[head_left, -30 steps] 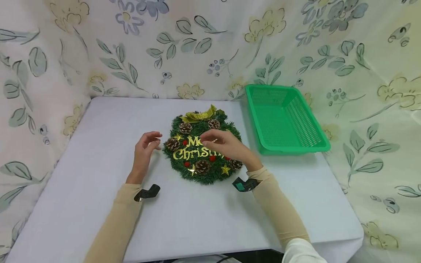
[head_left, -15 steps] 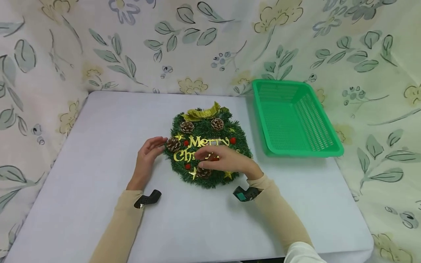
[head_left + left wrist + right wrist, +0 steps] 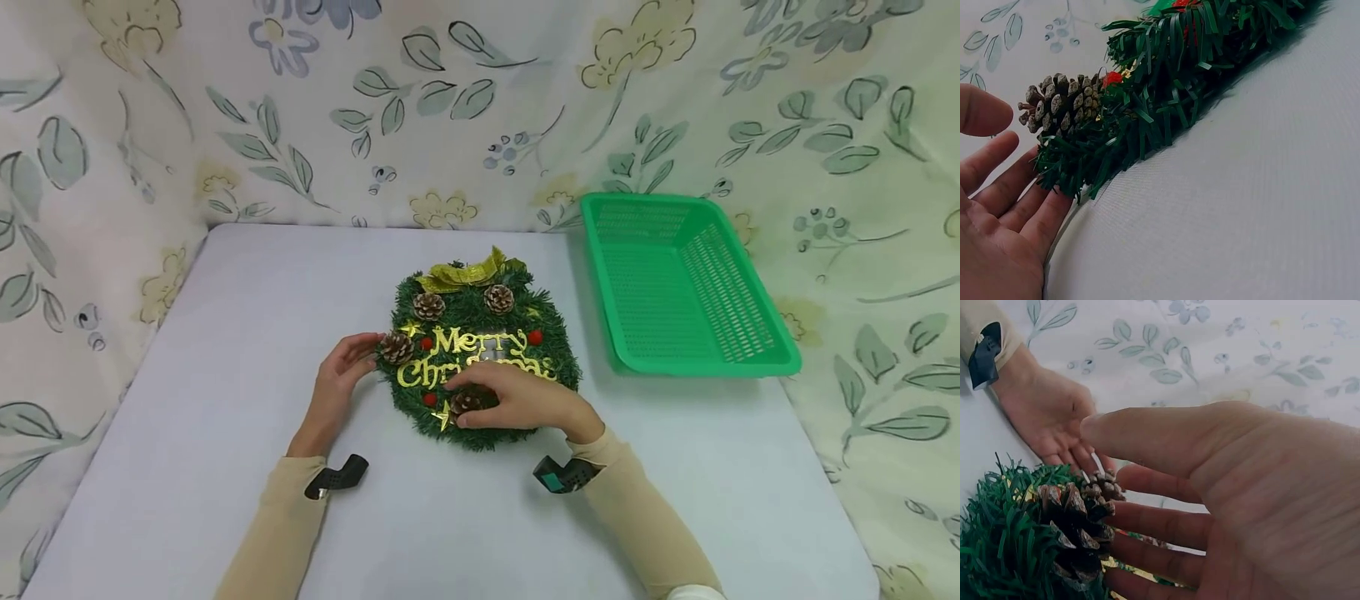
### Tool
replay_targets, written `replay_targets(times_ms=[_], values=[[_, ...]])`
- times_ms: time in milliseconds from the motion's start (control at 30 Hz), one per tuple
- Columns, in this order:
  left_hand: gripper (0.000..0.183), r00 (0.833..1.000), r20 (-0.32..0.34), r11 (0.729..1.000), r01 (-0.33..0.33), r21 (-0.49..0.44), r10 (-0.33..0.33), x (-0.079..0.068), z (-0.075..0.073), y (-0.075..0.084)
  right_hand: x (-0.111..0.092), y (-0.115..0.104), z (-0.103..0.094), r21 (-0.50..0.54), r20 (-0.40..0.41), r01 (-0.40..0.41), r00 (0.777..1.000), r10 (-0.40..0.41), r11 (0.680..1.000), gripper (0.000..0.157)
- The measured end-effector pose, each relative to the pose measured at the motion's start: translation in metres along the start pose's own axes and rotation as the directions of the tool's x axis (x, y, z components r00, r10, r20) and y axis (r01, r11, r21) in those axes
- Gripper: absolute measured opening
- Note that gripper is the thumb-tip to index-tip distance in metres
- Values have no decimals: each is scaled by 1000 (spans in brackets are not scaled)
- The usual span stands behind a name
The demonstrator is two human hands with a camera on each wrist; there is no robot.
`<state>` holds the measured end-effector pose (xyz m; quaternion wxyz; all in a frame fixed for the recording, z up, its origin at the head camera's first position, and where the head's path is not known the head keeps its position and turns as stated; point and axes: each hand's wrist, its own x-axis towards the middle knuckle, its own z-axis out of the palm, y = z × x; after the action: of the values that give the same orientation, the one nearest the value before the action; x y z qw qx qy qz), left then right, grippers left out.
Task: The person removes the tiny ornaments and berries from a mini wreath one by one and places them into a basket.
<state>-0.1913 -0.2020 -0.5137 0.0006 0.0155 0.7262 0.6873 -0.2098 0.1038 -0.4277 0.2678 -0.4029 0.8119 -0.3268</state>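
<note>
A green Christmas wreath (image 3: 468, 315) lies on the white table, with pinecones, red berries, gold stars, a gold ribbon and gold "Merry Christmas" lettering. At its left edge is my left hand (image 3: 337, 385), palm up in the left wrist view, straight fingertips at the foliage under the left pinecone (image 3: 1063, 103). My right hand (image 3: 521, 398) reaches over the wreath's lower part, covering some of the lettering. Its extended fingers run past the lower pinecone (image 3: 1075, 537) in the right wrist view, while the thumb stands apart above it.
A green plastic basket (image 3: 708, 367) with perforated sides stands at the back right of the white table (image 3: 300, 283). Floral cloth (image 3: 300, 92) hangs behind and at both sides. Each wrist carries a black camera mount (image 3: 337, 477).
My left hand has moved right to the wreath's left edge. The right hand has come down from the upper lettering to the lower pinecone. The head view has also shifted slightly.
</note>
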Motion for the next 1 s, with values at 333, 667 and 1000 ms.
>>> replay_targets(times_ms=[333,667,1000], values=[[36,1000,3,1000,-14,-1,14,-3,-1,-1,0,2,3,-62,23,-22,999,23,998,46],[36,1000,-11,1000,-20,5,20,-3,0,-2,1,3,3,-133,41,-16,999,21,991,43],[36,1000,4,1000,-13,20,13,-2,1,-3,0,3,5,-158,38,-33,999,39,987,43]])
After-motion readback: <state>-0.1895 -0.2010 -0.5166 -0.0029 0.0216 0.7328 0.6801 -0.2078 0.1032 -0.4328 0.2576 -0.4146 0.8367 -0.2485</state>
